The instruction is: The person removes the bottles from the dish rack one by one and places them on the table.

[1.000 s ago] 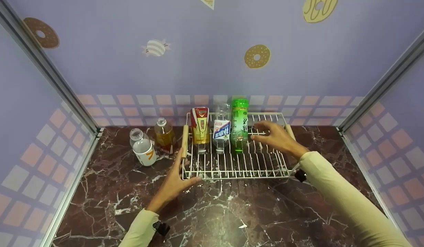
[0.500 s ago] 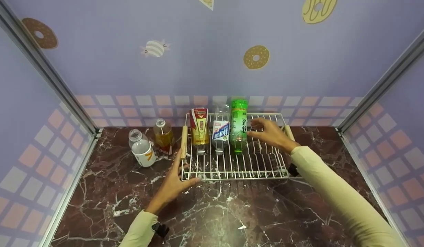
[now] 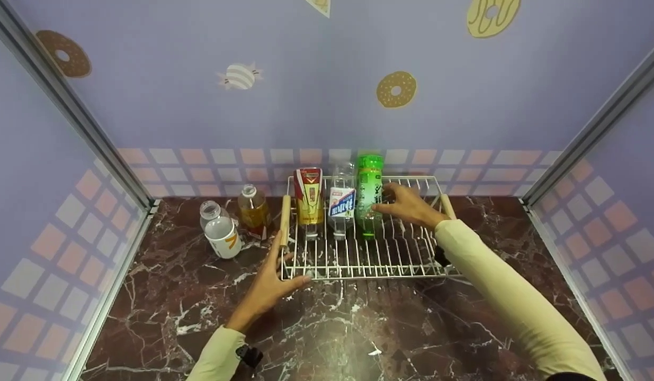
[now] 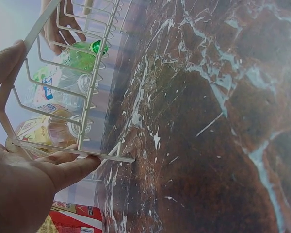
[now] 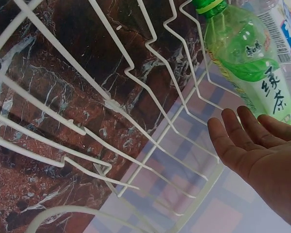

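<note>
A white wire rack (image 3: 369,272) with wooden handles stands at the back of the counter. My left hand (image 3: 271,283) grips its front left corner, the thumb on the front rail and the fingers along the left side. Side by side on the rack lie a red and gold labelled bottle (image 3: 308,198), a clear bottle (image 3: 341,203) with a blue and white label, and a green tea bottle (image 3: 369,193), all with caps or necks toward me. My right hand (image 3: 411,205) is at the green tea bottle's right side, its fingers slightly bent and the thumb near its front.
Left of the rack, a clear bottle (image 3: 221,233) with a white label and an amber bottle (image 3: 252,211) stand upright on the dark marbled counter (image 3: 327,338). A patterned wall (image 3: 316,106) rises right behind the rack, with panels at both sides.
My right hand has moved left, from a short gap beside the green tea bottle to right against it. The left hand stays at the rack's corner.
</note>
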Tool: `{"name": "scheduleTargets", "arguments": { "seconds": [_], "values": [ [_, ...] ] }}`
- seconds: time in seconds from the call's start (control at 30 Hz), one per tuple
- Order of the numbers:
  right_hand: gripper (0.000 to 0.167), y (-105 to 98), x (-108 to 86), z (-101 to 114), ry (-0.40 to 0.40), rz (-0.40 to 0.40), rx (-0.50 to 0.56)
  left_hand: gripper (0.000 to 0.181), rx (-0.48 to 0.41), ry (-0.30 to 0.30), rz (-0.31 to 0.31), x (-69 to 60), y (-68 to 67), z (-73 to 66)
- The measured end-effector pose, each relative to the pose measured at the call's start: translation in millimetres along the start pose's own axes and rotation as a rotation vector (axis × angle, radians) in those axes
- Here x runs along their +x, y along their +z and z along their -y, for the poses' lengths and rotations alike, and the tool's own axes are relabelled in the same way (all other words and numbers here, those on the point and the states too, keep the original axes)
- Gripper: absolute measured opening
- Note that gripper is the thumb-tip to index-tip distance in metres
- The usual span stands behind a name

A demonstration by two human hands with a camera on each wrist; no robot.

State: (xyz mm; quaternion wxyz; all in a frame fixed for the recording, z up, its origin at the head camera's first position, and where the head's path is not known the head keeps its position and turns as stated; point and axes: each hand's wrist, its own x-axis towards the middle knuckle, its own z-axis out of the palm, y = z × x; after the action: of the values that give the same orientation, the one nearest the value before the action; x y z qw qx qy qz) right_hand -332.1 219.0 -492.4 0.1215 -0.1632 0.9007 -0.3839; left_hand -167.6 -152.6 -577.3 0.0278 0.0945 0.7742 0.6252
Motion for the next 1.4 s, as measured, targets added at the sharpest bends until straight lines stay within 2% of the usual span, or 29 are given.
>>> {"name": "scheduleTargets", "arguments": {
  "seconds": [0.4, 0.6, 0.9, 1.13, 1.4],
  "values": [
    [0.118, 12.4, 11.3, -7.5, 0.084, 0.040, 0.061, 0.129, 0.016, 0.018, 0.000, 0.7, -0.2, 1.1],
    [0.120, 12.3, 14.0, -12.3, 0.088, 0.048, 0.082, 0.129, 0.022, 0.025, 0.001, 0.9, 0.4, 1.9],
    [0.120, 11.9, 16.9, -11.3, 0.087, 0.074, 0.131, 0.132, 0.017, -0.015, -0.002, 0.0, 0.3, 0.3],
    [0.115, 6.0, 11.7, -11.6, 0.080, 0.059, 0.157, 0.132, 0.021, -0.018, -0.006, 0.1, 1.0, -0.5],
    [0.118, -6.6, -2.3, -9.3, 0.076, 0.029, 0.104, 0.132, 0.031, -0.021, -0.010, -1.1, 2.1, -1.0]
  ]
}}
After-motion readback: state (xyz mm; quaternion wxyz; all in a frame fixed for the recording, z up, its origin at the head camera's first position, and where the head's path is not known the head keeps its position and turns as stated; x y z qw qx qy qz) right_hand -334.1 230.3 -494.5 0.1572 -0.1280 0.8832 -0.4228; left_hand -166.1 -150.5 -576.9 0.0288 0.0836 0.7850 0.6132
